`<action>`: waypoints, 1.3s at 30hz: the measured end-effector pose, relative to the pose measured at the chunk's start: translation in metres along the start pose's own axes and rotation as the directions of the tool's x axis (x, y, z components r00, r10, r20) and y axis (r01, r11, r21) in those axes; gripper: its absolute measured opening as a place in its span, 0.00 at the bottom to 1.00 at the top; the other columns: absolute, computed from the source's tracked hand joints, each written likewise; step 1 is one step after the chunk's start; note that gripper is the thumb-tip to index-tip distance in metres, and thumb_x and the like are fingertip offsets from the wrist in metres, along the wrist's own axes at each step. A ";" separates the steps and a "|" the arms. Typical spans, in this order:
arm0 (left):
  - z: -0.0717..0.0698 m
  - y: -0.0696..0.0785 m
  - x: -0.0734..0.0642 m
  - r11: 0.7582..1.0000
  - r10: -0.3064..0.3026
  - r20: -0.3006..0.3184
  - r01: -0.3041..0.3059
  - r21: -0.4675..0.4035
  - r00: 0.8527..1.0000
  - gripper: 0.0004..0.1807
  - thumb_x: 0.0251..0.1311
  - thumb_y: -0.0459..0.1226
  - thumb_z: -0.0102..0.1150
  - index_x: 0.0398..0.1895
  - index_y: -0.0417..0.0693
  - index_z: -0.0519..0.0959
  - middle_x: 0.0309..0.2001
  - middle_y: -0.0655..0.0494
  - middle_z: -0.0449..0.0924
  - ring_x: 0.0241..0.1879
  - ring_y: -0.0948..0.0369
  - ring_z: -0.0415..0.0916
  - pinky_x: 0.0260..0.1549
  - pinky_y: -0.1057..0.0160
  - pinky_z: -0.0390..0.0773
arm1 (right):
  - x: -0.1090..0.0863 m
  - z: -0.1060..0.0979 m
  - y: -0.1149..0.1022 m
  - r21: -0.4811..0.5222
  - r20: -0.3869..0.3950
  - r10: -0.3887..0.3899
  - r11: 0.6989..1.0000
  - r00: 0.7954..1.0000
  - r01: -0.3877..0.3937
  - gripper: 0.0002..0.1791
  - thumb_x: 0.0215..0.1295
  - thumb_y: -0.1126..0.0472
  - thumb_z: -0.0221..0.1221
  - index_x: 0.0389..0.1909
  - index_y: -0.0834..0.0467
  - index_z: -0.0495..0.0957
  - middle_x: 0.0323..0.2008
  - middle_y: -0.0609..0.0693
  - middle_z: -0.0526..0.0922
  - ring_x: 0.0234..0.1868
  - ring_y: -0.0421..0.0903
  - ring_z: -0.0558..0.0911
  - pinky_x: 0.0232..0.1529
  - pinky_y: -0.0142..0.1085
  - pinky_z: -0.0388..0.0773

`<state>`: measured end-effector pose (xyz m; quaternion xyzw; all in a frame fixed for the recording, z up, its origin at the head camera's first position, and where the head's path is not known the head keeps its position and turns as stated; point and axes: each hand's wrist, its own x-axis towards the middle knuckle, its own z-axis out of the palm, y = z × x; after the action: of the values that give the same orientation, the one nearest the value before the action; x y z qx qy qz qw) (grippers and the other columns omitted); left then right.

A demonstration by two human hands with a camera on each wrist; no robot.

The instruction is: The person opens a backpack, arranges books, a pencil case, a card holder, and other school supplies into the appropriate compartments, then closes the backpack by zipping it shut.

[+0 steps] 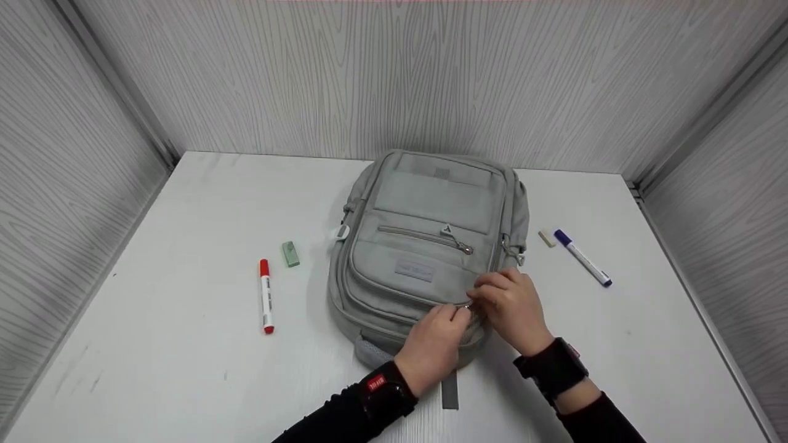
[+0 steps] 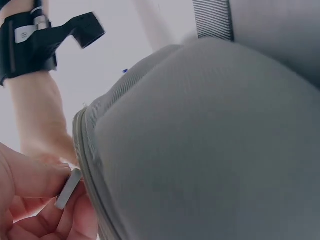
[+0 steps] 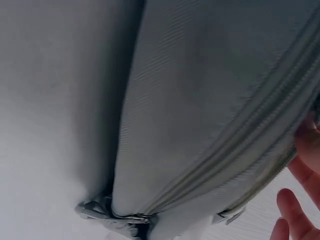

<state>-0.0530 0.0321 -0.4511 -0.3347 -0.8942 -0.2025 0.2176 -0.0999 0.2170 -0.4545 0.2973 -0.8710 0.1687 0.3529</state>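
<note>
We see a soft grey fabric backpack (image 1: 443, 203) lying on the white bench (image 1: 154, 369), its long axis running near to far, with the far end leaning slightly right. Both hands meet at its near right corner, almost touching. The left hand (image 1: 433, 338) has its grip closed, pinching a flat grey pull tab (image 2: 69, 190) between thumb and fingers. The right hand (image 1: 511, 304), just farther and to the right, has its thumb and forefinger closed on the bag's rim while its other fingers curl loosely; we cannot tell exactly which fold it pinches.

What matters most, we judge, is the line of the curved olive-grey zip (image 2: 82, 150) beside that tab: from the corner, the bag's rim sweeps left along the near end and far along the right side. The left hand is nearer the near end, the right hand nearer that right side.
</note>
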 end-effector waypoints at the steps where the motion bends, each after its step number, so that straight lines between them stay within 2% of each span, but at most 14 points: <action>1: -0.002 -0.003 -0.002 1.000 -0.008 -0.002 0.008 -0.004 1.000 0.14 0.49 0.26 0.64 0.39 0.43 0.76 0.34 0.54 0.79 0.35 0.59 0.79 0.34 0.65 0.80 | -0.001 0.001 0.000 -0.001 0.004 0.002 1.000 1.000 -0.002 0.10 0.44 0.70 0.73 0.26 0.53 0.86 0.32 0.47 0.86 0.34 0.47 0.76 0.30 0.39 0.66; 5: -0.011 -0.021 -0.014 0.999 -0.051 -0.022 0.050 -0.021 0.998 0.17 0.41 0.22 0.59 0.37 0.42 0.76 0.32 0.53 0.79 0.33 0.58 0.78 0.35 0.62 0.81 | -0.003 0.004 0.001 0.003 -0.002 0.010 1.000 1.000 -0.010 0.05 0.50 0.66 0.71 0.25 0.53 0.85 0.32 0.46 0.87 0.34 0.47 0.76 0.30 0.39 0.65; 8: -0.018 -0.035 -0.023 0.996 -0.084 -0.060 0.083 -0.029 0.995 0.17 0.38 0.19 0.56 0.34 0.41 0.75 0.28 0.53 0.75 0.30 0.58 0.75 0.33 0.62 0.79 | -0.004 0.004 0.001 0.007 -0.017 0.013 1.000 1.000 -0.013 0.06 0.49 0.66 0.71 0.25 0.53 0.84 0.32 0.46 0.86 0.35 0.47 0.77 0.30 0.40 0.65; 12: -0.024 -0.054 -0.030 0.992 -0.123 -0.111 0.120 -0.035 0.986 0.14 0.40 0.18 0.55 0.30 0.42 0.73 0.26 0.53 0.72 0.27 0.58 0.72 0.31 0.62 0.77 | -0.005 0.003 0.002 0.007 -0.028 0.025 1.000 0.999 -0.025 0.10 0.44 0.69 0.72 0.25 0.54 0.83 0.32 0.47 0.86 0.36 0.48 0.77 0.31 0.39 0.64; 17: -0.032 -0.074 -0.035 0.981 -0.195 -0.148 0.193 -0.029 0.970 0.11 0.46 0.19 0.57 0.30 0.41 0.74 0.27 0.52 0.73 0.29 0.56 0.74 0.31 0.61 0.77 | -0.006 -0.001 0.006 0.003 -0.026 0.054 0.999 0.998 -0.054 0.10 0.44 0.70 0.72 0.24 0.55 0.82 0.31 0.47 0.87 0.37 0.49 0.77 0.32 0.41 0.65; 20: -0.037 -0.083 -0.038 0.971 -0.237 -0.163 0.237 -0.023 0.958 0.08 0.53 0.22 0.59 0.30 0.41 0.75 0.27 0.51 0.74 0.29 0.56 0.75 0.30 0.60 0.78 | -0.007 -0.004 0.013 0.003 -0.014 0.067 0.998 0.998 -0.067 0.09 0.45 0.70 0.72 0.25 0.55 0.83 0.32 0.48 0.87 0.37 0.50 0.78 0.32 0.42 0.66; 23: -0.039 -0.090 -0.040 0.963 -0.268 -0.169 0.269 -0.018 0.949 0.05 0.57 0.24 0.60 0.31 0.40 0.76 0.28 0.50 0.74 0.30 0.56 0.76 0.30 0.61 0.78 | -0.009 -0.008 0.022 0.002 -0.006 0.078 0.997 0.997 -0.078 0.04 0.53 0.65 0.69 0.26 0.56 0.83 0.32 0.48 0.87 0.37 0.51 0.78 0.32 0.43 0.66; 24: -0.040 -0.091 -0.041 0.961 -0.275 -0.170 0.276 -0.018 0.946 0.05 0.57 0.24 0.60 0.32 0.40 0.76 0.29 0.50 0.75 0.31 0.56 0.77 0.31 0.61 0.79 | -0.009 -0.009 0.026 0.003 -0.005 0.081 0.997 0.997 -0.081 0.03 0.56 0.63 0.68 0.26 0.56 0.84 0.32 0.49 0.88 0.37 0.51 0.78 0.33 0.43 0.66; 27: -0.040 -0.091 -0.042 0.959 -0.283 -0.169 0.284 -0.021 0.944 0.05 0.57 0.24 0.60 0.32 0.40 0.77 0.30 0.50 0.75 0.32 0.56 0.77 0.32 0.61 0.78 | -0.010 -0.014 0.037 -0.007 -0.011 0.086 0.996 0.996 -0.086 0.03 0.56 0.63 0.67 0.26 0.56 0.84 0.33 0.49 0.88 0.38 0.51 0.78 0.33 0.44 0.67; 31: -0.036 -0.086 -0.042 0.960 -0.280 -0.155 0.277 -0.036 0.948 0.05 0.56 0.25 0.61 0.32 0.40 0.76 0.29 0.50 0.74 0.31 0.56 0.75 0.31 0.60 0.77 | -0.009 -0.018 0.048 -0.031 -0.009 0.095 0.995 0.995 -0.096 0.10 0.43 0.70 0.72 0.25 0.56 0.83 0.34 0.51 0.87 0.38 0.53 0.78 0.34 0.46 0.69; 33: -0.034 -0.083 -0.041 0.961 -0.277 -0.144 0.272 -0.055 0.950 0.05 0.57 0.25 0.61 0.32 0.40 0.76 0.29 0.50 0.74 0.31 0.56 0.75 0.32 0.60 0.78 | -0.010 -0.020 0.051 -0.046 0.013 0.108 0.993 0.994 -0.107 0.12 0.41 0.71 0.73 0.26 0.56 0.83 0.35 0.52 0.86 0.39 0.54 0.78 0.34 0.47 0.71; 36: -0.031 -0.076 -0.041 0.949 -0.295 -0.105 0.278 -0.149 0.950 0.05 0.57 0.24 0.60 0.32 0.40 0.77 0.30 0.51 0.75 0.32 0.56 0.76 0.34 0.60 0.78 | -0.010 -0.023 0.045 -0.081 0.069 0.138 0.988 0.988 -0.132 0.13 0.45 0.73 0.72 0.29 0.56 0.82 0.37 0.55 0.84 0.41 0.57 0.78 0.35 0.50 0.73; 39: -0.029 -0.067 -0.039 0.908 -0.329 -0.036 0.305 -0.289 0.944 0.05 0.59 0.24 0.58 0.33 0.40 0.78 0.31 0.52 0.77 0.33 0.58 0.75 0.35 0.61 0.77 | -0.009 -0.027 0.027 -0.106 0.134 0.163 0.983 0.977 -0.149 0.14 0.50 0.76 0.67 0.34 0.56 0.81 0.41 0.58 0.82 0.44 0.61 0.77 0.38 0.53 0.74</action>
<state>-0.0649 -0.0492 -0.4621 -0.2036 -0.8891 -0.3731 0.1698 -0.0985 0.2550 -0.4442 0.2220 -0.9217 0.1323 0.2893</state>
